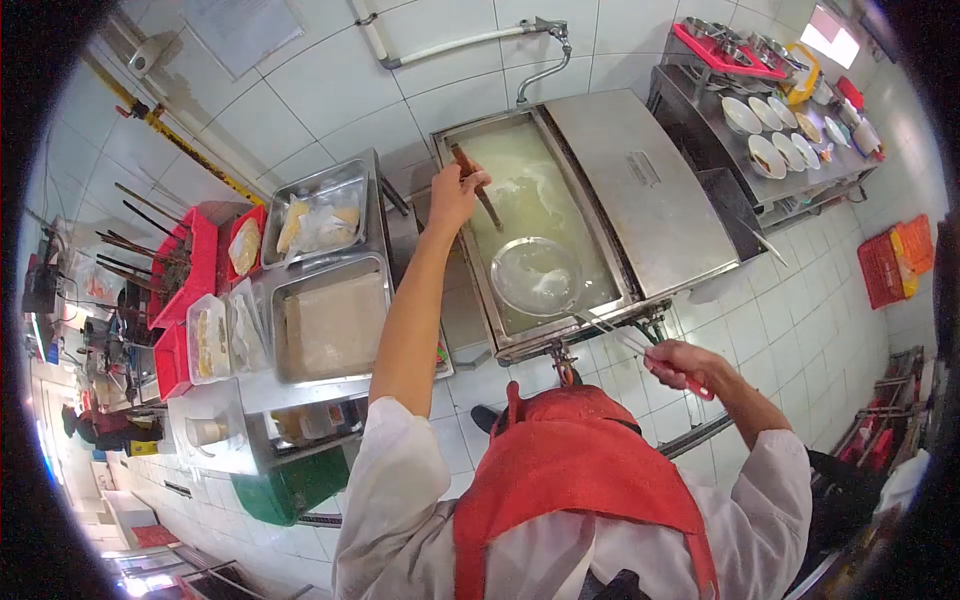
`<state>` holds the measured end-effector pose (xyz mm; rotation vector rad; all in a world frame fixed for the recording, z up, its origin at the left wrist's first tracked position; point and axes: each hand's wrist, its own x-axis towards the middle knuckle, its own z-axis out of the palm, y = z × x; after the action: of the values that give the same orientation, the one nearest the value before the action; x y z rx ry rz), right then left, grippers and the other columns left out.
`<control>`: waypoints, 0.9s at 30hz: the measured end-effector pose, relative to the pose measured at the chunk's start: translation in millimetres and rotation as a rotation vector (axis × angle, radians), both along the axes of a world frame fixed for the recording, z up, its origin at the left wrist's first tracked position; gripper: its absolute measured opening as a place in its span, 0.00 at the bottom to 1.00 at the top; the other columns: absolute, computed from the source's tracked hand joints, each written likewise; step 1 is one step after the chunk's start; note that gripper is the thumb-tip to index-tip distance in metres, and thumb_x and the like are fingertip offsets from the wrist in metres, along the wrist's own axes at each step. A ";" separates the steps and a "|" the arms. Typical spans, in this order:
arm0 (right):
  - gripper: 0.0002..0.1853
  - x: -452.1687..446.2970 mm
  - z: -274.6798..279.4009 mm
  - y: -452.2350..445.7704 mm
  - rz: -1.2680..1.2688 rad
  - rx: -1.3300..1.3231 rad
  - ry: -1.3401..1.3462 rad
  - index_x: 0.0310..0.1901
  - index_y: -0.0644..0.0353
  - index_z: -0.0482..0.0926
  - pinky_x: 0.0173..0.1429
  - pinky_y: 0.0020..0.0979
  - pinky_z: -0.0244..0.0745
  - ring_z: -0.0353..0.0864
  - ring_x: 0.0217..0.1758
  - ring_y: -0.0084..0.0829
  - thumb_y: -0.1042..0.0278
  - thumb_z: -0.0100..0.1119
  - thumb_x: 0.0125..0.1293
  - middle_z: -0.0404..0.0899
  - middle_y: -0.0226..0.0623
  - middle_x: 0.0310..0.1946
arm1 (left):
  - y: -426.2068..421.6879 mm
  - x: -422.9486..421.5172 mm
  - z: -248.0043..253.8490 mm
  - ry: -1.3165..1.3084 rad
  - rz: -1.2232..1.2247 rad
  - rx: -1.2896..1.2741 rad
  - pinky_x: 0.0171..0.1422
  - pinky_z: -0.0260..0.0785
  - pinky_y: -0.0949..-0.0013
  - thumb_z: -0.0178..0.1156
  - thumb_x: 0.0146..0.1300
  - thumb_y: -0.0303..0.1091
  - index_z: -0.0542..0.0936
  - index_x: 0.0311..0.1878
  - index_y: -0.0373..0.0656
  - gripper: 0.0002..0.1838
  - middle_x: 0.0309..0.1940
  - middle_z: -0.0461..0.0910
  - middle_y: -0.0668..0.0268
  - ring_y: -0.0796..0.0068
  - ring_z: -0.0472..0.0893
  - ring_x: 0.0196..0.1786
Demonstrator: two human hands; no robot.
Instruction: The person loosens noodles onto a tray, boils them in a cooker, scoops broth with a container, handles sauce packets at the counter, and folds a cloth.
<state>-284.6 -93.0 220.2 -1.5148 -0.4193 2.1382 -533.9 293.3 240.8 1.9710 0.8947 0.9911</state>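
Note:
My left hand (457,196) is closed around a brown wooden stick (487,207), which slants down over the cloudy liquid in a rectangular metal vat (620,270). My right hand (688,366) grips the red handle of a wire strainer (536,276). The strainer's round mesh lies at the near part of the vat, with whitish foam or food showing in it; which of these I cannot tell. Pale foam floats on the liquid beyond the mesh.
A steel lid (640,175) adjoins the vat on the right. Metal trays (334,318) stand on the left table beside red baskets (188,270). Bowls (767,157) fill a right-hand table. A tap (552,30) is on the wall; a green bin (291,486) stands below left.

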 end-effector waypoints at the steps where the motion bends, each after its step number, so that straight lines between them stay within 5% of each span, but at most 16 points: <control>1: 0.18 -6.7 3.2 -2.7 -0.051 -0.022 0.002 0.28 0.59 0.69 0.11 0.20 0.50 0.55 0.09 0.16 0.57 0.40 0.73 0.59 0.22 0.11 | 0.8 -1.1 -3.1 -0.033 0.015 -0.020 0.39 0.72 0.69 0.56 0.59 0.25 0.77 0.31 0.34 0.04 0.26 0.82 0.60 0.73 0.82 0.31; 17: 0.14 -10.9 20.0 66.0 -0.256 0.035 0.076 0.35 0.63 0.68 0.10 0.18 0.49 0.55 0.11 0.14 0.62 0.40 0.74 0.61 0.23 0.15 | -66.9 -26.3 7.3 0.004 0.050 -0.077 0.45 0.72 0.69 0.53 0.64 0.23 0.72 0.34 0.35 0.03 0.29 0.80 0.61 0.72 0.81 0.36; 19: 0.13 -11.6 28.0 78.1 -0.233 0.120 0.068 0.34 0.63 0.68 0.11 0.19 0.50 0.55 0.12 0.14 0.62 0.40 0.73 0.61 0.24 0.15 | -78.0 -29.5 2.5 -0.053 0.085 -0.073 0.42 0.72 0.67 0.57 0.62 0.29 0.75 0.33 0.36 0.06 0.27 0.82 0.61 0.70 0.83 0.34; 27: 0.12 8.4 -18.6 173.6 -0.112 0.164 0.112 0.37 0.64 0.65 0.18 0.23 0.56 0.59 0.13 0.20 0.64 0.36 0.74 0.61 0.25 0.15 | -121.5 -36.4 -10.8 -0.119 0.100 -0.079 0.43 0.72 0.66 0.55 0.63 0.28 0.72 0.34 0.37 0.05 0.29 0.83 0.58 0.65 0.84 0.36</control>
<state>-276.2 80.6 201.7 -1.2917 -0.4474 2.0371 -570.3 171.8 230.0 1.7961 0.9584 1.1007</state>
